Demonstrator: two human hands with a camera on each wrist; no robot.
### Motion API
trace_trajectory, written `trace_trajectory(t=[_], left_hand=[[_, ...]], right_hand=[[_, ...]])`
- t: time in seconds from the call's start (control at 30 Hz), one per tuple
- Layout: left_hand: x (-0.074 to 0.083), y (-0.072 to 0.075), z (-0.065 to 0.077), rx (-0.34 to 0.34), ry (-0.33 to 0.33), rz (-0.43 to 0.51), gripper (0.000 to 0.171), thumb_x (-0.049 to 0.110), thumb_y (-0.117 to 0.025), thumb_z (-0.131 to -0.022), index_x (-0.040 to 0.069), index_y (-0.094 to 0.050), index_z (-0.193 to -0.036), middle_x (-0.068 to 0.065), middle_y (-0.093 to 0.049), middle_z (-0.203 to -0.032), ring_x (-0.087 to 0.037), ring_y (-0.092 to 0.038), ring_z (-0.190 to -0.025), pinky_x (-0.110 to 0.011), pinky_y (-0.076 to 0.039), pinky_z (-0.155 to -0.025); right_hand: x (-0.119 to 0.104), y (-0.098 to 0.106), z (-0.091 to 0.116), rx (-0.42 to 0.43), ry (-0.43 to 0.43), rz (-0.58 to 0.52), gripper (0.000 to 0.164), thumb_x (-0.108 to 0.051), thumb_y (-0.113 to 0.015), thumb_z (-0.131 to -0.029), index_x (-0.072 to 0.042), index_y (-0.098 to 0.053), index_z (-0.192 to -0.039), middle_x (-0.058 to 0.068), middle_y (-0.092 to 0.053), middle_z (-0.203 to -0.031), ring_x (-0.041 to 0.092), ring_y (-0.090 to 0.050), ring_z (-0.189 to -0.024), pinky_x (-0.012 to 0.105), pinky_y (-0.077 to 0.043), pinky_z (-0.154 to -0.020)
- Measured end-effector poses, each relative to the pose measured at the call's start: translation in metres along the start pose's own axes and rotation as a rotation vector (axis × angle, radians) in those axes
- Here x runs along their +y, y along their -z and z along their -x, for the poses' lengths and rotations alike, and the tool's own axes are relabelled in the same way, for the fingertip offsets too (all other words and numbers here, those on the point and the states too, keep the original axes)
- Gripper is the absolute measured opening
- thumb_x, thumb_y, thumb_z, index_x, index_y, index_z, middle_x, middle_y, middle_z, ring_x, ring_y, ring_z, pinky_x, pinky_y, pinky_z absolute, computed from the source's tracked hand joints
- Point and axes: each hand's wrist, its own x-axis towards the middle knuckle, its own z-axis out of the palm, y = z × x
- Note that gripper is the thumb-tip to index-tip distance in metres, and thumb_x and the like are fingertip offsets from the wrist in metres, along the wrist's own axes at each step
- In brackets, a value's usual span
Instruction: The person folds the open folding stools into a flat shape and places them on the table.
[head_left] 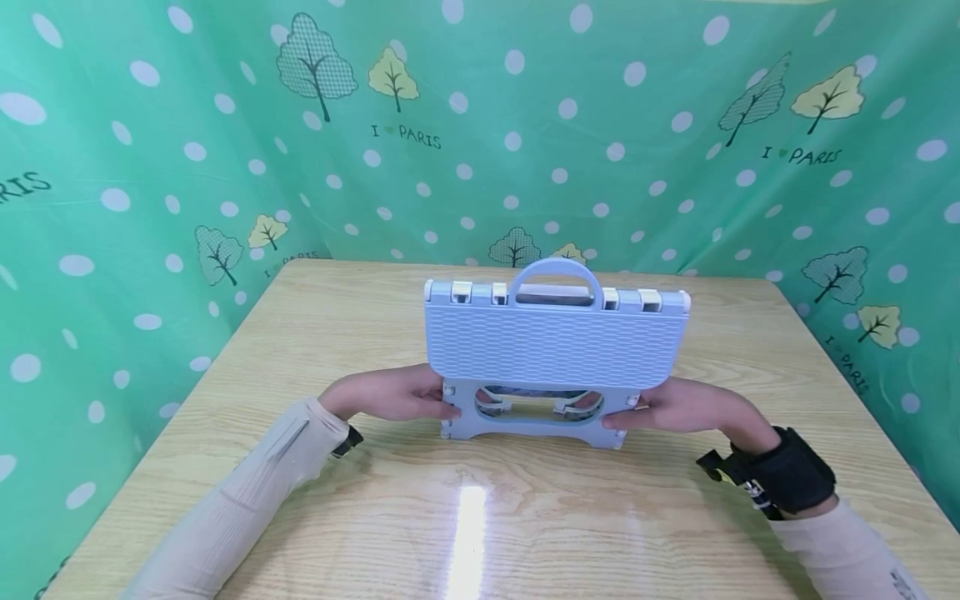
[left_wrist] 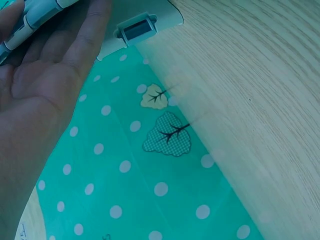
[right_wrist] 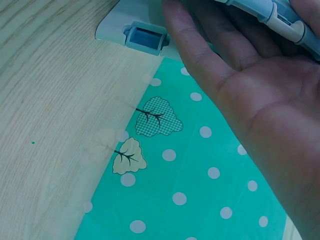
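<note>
A light blue folding step stool [head_left: 555, 342] stands on the table in the head view, its textured top panel tilted toward me and its arched carry handle [head_left: 558, 265] pointing up. At its left side my left hand [head_left: 390, 393] grips the leg panel, thumb in front and fingers behind. My right hand [head_left: 686, 406] grips the opposite side the same way. Through the oval cutout, fingertips and white hinge parts show. In the wrist views, the left palm [left_wrist: 45, 95] and right palm [right_wrist: 270, 95] lie along the stool's panels, with some fingers partly hidden.
The stool rests on a light wood-grain table [head_left: 360, 517]. A green polka-dot curtain [head_left: 525, 125] with printed trees hangs behind and at both sides. A black strap [head_left: 795, 471] wraps the right wrist. Bright light reflects off the tabletop in front of the stool.
</note>
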Motion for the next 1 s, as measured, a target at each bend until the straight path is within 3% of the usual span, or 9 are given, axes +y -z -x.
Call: trace_trajectory(t=[0.4,0.63,0.9,1.0], left_hand=[[0.0018,0.0011,0.0000,-0.018,0.013,-0.002,0.067,0.007,-0.054,-0.102,0.014,-0.019,-0.159,-0.009,-0.040,-0.155,-0.020,-0.048,-0.135,-0.032,-0.045,-0.107],[0.0005,0.0012,-0.0007,-0.026,0.011,-0.005,0.067,0.009,-0.053,-0.102,0.014,-0.019,-0.159,-0.010,-0.039,-0.156,-0.021,-0.047,-0.135,-0.032,-0.044,-0.108],[-0.0027,0.0015,-0.0007,-0.012,0.027,-0.007,0.064,0.011,-0.055,-0.102,0.018,-0.024,-0.157,-0.006,-0.042,-0.154,-0.018,-0.049,-0.134,-0.032,-0.045,-0.107],[-0.0041,0.0018,-0.0008,0.001,0.011,-0.034,0.065,0.012,-0.056,-0.102,0.020,-0.023,-0.157,-0.004,-0.044,-0.153,-0.017,-0.050,-0.132,-0.032,-0.047,-0.105]], right_hand=[[-0.0018,0.0005,-0.0004,0.005,0.049,-0.003,0.074,-0.014,-0.067,-0.096,-0.008,-0.021,-0.154,0.017,-0.038,-0.148,0.015,-0.049,-0.123,0.029,-0.050,-0.093],[-0.0004,0.0013,0.0006,0.003,0.043,-0.011,0.082,-0.015,-0.068,-0.096,-0.014,-0.015,-0.158,0.018,-0.028,-0.154,0.004,-0.038,-0.130,0.025,-0.045,-0.099],[-0.0037,0.0010,0.0002,-0.017,0.010,-0.006,0.072,-0.018,-0.066,-0.097,-0.004,-0.022,-0.153,0.019,-0.038,-0.146,0.027,-0.050,-0.122,0.031,-0.052,-0.092],[-0.0079,0.0041,0.0018,-0.042,-0.029,-0.017,0.073,-0.021,-0.066,-0.098,-0.005,-0.022,-0.154,0.020,-0.037,-0.148,0.028,-0.050,-0.123,0.032,-0.053,-0.090]])
